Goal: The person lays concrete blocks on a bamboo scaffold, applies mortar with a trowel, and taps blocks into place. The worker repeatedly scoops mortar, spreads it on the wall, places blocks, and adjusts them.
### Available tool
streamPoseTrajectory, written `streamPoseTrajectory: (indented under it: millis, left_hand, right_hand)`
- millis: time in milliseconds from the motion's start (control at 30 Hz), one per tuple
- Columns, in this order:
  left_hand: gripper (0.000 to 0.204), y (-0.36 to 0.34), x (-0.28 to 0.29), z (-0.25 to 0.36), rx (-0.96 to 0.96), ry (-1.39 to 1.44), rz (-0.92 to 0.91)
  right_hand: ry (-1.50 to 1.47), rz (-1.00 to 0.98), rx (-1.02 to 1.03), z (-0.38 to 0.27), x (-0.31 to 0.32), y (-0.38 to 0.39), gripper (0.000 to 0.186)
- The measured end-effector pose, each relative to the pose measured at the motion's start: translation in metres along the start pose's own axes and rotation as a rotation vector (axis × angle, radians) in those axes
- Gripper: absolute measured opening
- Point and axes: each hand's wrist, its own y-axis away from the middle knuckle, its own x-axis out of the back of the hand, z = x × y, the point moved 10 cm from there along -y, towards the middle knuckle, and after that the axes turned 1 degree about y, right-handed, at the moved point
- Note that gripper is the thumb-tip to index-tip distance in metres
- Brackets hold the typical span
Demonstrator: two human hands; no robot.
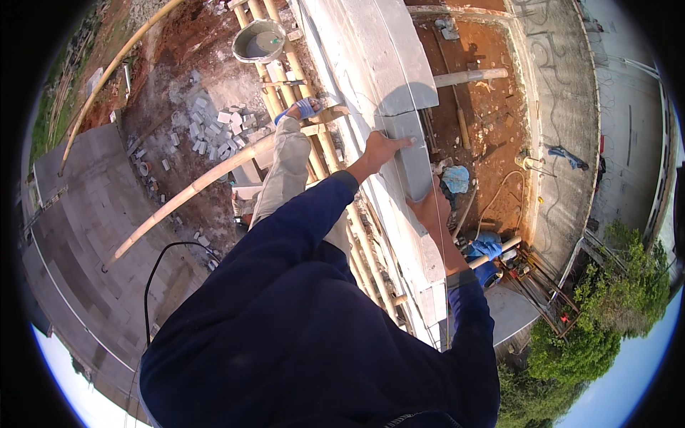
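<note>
A light concrete block (pixel 412 167) sits on top of the white block wall (pixel 403 217), in my shadow. My left hand (pixel 384 151) grips its left side, with the thumb laid over the top. At the near right end, my right hand (pixel 432 210) is closed around the block's side; its fingertips are mostly hidden. Just beyond, the block's far end meets or nearly meets a row of laid blocks (pixel 389 53); I cannot tell whether a gap is left. A thin string line (pixel 441 232) runs along the wall's right side, close to my right hand.
Left of the wall runs a bamboo scaffold (pixel 289 64), where my foot (pixel 303 109) rests in a blue sandal. A bucket of grey mortar (pixel 259 41) stands farther along. Broken blocks (pixel 221 128) litter the ground below. On the right are red soil (pixel 492 128) and bamboo poles (pixel 471 76).
</note>
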Motion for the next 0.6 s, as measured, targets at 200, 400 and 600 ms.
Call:
streamPoseTrajectory:
  millis: [200,400,600]
  left_hand:
    - [0.052,0.004,-0.002,0.001,0.072,-0.045,-0.019]
    - [0.051,-0.011,-0.005,-0.018,0.018,0.082,-0.077]
    - [0.044,-0.001,-0.015,-0.009,0.034,0.173,-0.143]
  right_hand:
    - [-0.002,-0.001,-0.028,0.001,-0.001,0.003,0.092]
    - [-0.004,0.037,-0.037,-0.004,0.0,0.004,0.093]
    - [-0.048,-0.032,0.003,0.014,-0.012,0.002,0.099]
